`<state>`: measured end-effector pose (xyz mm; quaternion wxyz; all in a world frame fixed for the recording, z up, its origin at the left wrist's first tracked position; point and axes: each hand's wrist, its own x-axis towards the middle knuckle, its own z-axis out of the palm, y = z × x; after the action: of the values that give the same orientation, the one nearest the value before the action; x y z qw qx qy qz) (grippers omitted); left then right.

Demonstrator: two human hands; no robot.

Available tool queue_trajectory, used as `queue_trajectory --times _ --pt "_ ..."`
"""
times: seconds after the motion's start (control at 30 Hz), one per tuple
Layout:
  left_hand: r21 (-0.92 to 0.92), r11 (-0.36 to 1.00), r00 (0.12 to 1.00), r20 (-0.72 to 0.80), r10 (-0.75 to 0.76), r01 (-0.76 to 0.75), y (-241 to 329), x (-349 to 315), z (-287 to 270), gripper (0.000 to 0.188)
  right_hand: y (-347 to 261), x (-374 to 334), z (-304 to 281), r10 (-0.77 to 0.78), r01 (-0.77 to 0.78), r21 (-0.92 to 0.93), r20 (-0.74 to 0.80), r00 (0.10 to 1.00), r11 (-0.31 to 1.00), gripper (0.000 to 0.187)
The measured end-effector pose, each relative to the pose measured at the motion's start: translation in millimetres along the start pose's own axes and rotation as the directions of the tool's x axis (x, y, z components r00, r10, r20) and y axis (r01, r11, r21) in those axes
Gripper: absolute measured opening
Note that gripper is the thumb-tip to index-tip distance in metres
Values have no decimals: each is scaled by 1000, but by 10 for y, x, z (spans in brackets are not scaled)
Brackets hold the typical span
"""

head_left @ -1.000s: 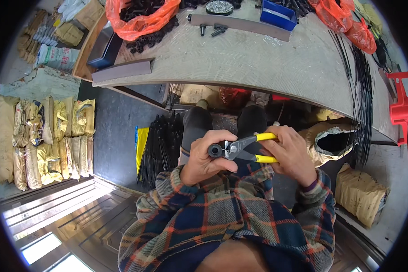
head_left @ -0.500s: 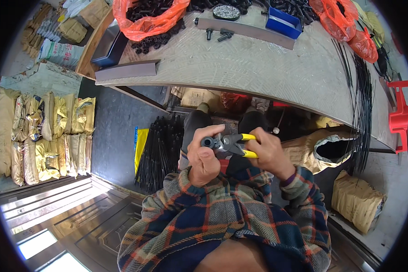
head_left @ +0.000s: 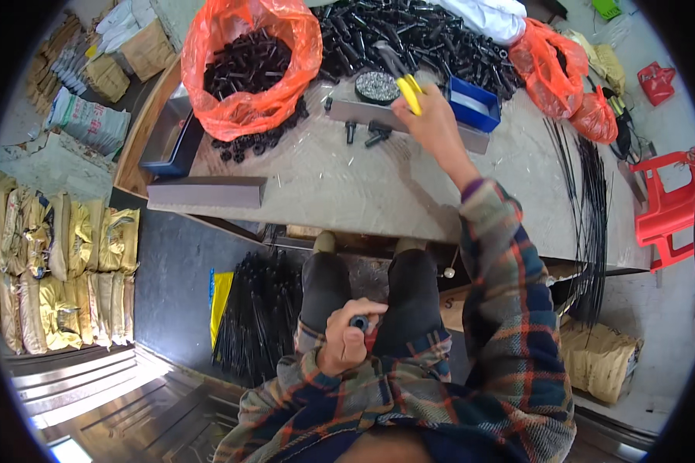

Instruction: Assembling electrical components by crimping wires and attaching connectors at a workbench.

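Observation:
Low over my lap, my left hand point(head_left: 343, 339) is closed around a short black tubular part point(head_left: 359, 322), its round hollow end facing up. My right hand point(head_left: 434, 127) reaches out over the table, gripping yellow-handled pliers point(head_left: 411, 94). Their dark jaws point away from me, over the edge of a large pile of black tubular parts point(head_left: 455, 50). Just left of the pliers sits a round dish of small shiny metal bits point(head_left: 377, 88). A few loose black parts point(head_left: 350, 132) lie in front of a long grey metal strip point(head_left: 344, 113).
An orange bag point(head_left: 301, 38) of black parts stands at the table's left, near a dark blue bin point(head_left: 167, 147). Behind my right wrist is a blue tray point(head_left: 475, 106). Thin black rods point(head_left: 591, 208) overhang the right edge; more black rods point(head_left: 259, 316) stand left of my legs.
My right hand has carried the pliers from beside my left hand forward over the table. My left hand still holds the tubular part, now lower in view. The view has tilted toward the table.

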<state>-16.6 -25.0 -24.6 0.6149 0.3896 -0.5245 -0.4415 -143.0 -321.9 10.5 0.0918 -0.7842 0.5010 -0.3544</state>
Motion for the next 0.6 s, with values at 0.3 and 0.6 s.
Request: queue_trajectory --times 0.3,0.6 --pt "-93 994 997 -50 -62 57 -179 163 -243 61 82 746 495 -117 186 -429 183 976 884 14" --pt "-157 985 991 -108 -82 65 -190 212 -288 63 141 764 440 -134 159 -414 89 987 896 19"
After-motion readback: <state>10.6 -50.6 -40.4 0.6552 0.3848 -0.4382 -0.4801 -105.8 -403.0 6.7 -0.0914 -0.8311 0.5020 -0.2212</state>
